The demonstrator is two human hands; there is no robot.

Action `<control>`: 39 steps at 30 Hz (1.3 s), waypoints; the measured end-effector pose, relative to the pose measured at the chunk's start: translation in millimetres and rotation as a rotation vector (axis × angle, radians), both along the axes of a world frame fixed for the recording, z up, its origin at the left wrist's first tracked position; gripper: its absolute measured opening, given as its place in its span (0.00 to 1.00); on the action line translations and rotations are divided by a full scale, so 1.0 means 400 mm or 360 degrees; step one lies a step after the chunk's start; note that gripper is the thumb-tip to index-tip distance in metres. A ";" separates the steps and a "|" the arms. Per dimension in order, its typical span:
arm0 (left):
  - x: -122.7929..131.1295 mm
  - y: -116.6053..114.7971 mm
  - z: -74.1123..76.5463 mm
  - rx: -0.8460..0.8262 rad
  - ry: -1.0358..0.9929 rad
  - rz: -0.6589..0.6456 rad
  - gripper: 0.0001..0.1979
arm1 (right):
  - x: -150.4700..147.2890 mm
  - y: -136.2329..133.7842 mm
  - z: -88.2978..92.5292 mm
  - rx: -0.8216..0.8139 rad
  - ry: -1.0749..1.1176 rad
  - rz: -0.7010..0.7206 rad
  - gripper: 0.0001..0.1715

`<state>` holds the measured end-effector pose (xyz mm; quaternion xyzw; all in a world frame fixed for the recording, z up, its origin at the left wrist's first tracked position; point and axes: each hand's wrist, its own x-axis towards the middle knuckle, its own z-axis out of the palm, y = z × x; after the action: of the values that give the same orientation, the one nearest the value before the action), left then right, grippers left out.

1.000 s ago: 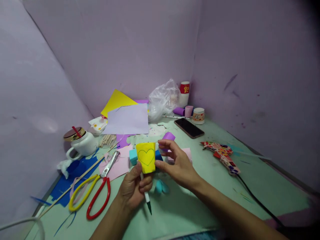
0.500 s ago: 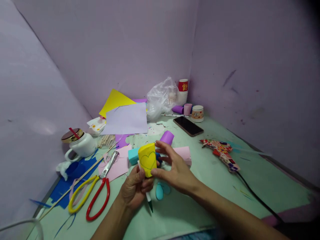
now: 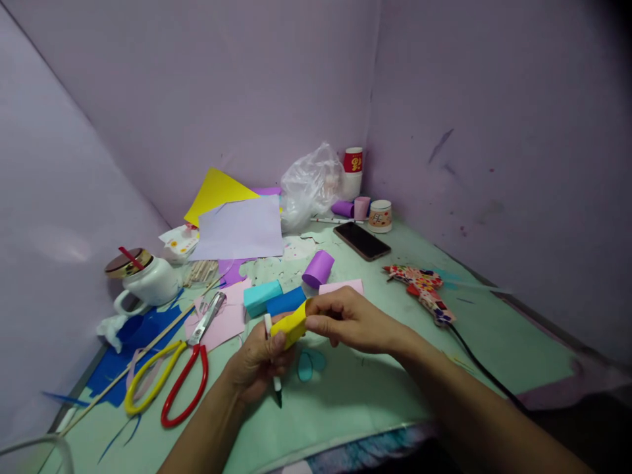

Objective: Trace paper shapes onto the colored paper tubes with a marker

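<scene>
Apparently shaping or checking the small yellow folded-paper piece (image 3: pixel 289 327) at near centre, pinching its right end with right hand (image 3: pixel 353 320), clasping its left end and a white, dark-tipped pen (image 3: pixel 277 383) in left hand (image 3: pixel 257 357). Probably calls next for light, even pressure.

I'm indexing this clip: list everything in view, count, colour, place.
folded piece: 1, yellow, centre
marker: 1, white, centre
petal shapes: 2, turquoise, centre
paper forms: 6+, mixed, centre and back
scissors: 1, red-yellow handles, left
lidded mug: 1, white, left
phone: 1, black, right
glue gun: 1, floral, right
plastic bag: 1, clear, back
large sheets: 2+, yellow and lavender, back left
cups: 2+, patterned and red-white, back
sticks: uncountable, tan, left
scraps: several, pink and blue, left
table: 1, green, below
walls: 3, lilac, around
left grip: 1, bare, on piece and marker
right grip: 1, bare, on piece
</scene>
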<state>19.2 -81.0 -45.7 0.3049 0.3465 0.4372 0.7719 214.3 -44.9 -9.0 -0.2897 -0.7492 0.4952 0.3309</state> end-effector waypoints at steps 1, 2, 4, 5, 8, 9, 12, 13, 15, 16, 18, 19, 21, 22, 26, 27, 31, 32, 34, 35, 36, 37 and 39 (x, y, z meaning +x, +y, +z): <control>0.001 0.000 0.001 0.0014 0.0034 0.0012 0.21 | -0.001 -0.001 -0.004 -0.0040 -0.0011 0.0020 0.14; 0.003 -0.001 0.003 0.0040 0.0077 0.0031 0.21 | -0.001 -0.001 -0.007 -0.0073 -0.0024 0.0036 0.16; 0.009 -0.002 0.007 0.0089 0.0149 0.0089 0.19 | -0.002 -0.004 -0.010 -0.0105 -0.0041 0.0038 0.18; 0.014 -0.003 0.009 0.0113 0.0169 0.0131 0.19 | -0.002 -0.005 -0.010 -0.0110 -0.0036 0.0036 0.19; 0.027 -0.006 0.013 0.0196 0.0199 0.0236 0.22 | -0.003 -0.008 -0.008 -0.0111 0.0057 -0.0002 0.20; 0.031 -0.008 0.014 0.0214 0.0200 0.0238 0.24 | -0.003 -0.008 -0.007 -0.0096 0.0098 -0.0034 0.21; 0.038 -0.011 0.016 0.0226 0.0212 0.0154 0.26 | -0.003 -0.005 -0.006 0.0002 0.0161 -0.0114 0.22; 0.039 -0.011 0.017 0.0225 0.0223 0.0133 0.25 | -0.003 -0.004 -0.006 0.0041 0.0155 -0.0126 0.22; 0.039 -0.011 0.021 0.0217 0.0239 0.0130 0.24 | -0.003 -0.002 -0.007 0.0118 0.0131 -0.0150 0.20; 0.038 -0.011 0.023 0.0208 0.0236 0.0145 0.24 | -0.003 -0.002 -0.007 0.0158 0.0137 -0.0194 0.19; 0.033 -0.010 0.028 0.0153 0.0202 0.0198 0.23 | -0.001 -0.001 -0.005 0.0211 0.0202 -0.0350 0.16; 0.029 -0.009 0.029 0.0100 0.0170 0.0243 0.22 | 0.000 -0.001 -0.003 0.0203 0.0269 -0.0447 0.15; 0.017 -0.007 0.029 -0.0049 0.0070 0.0354 0.19 | 0.005 0.000 0.002 0.0118 0.0431 -0.0626 0.15; 0.010 -0.006 0.029 -0.0126 0.0008 0.0399 0.18 | 0.006 0.000 0.004 0.0059 0.0503 -0.0682 0.15; -0.011 -0.001 0.030 -0.0239 -0.0219 0.0333 0.13 | 0.007 0.002 0.005 -0.0110 0.0604 -0.0705 0.15; -0.013 -0.001 0.031 -0.0231 -0.0252 0.0279 0.13 | 0.005 0.002 0.003 -0.0122 0.0589 -0.0691 0.15; -0.003 -0.002 0.031 -0.0200 -0.0222 0.0178 0.16 | 0.000 0.002 -0.003 -0.0016 0.0504 -0.0638 0.13; 0.002 -0.004 0.030 -0.0195 -0.0173 0.0194 0.16 | 0.000 0.003 -0.003 0.0054 0.0468 -0.0624 0.13; 0.012 -0.008 0.028 -0.0185 -0.0066 0.0230 0.15 | -0.001 0.003 -0.005 0.0217 0.0372 -0.0586 0.11; 0.017 -0.011 0.027 -0.0182 -0.0015 0.0239 0.15 | -0.002 0.003 -0.006 0.0286 0.0325 -0.0567 0.10; 0.021 -0.013 0.026 -0.0173 0.0027 0.0237 0.17 | -0.004 0.002 -0.009 0.0340 0.0289 -0.0542 0.08; 0.025 -0.016 0.025 -0.0157 0.0058 0.0221 0.18 | -0.007 0.002 -0.012 0.0373 0.0265 -0.0513 0.07; 0.029 -0.019 0.021 -0.0103 0.0107 0.0172 0.20 | -0.014 -0.001 -0.019 0.0395 0.0259 -0.0468 0.07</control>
<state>31.0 -88.8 -37.2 0.2751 0.4022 0.4563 0.7445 208.6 -45.4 -16.8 -0.3121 -0.7249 0.3674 0.4921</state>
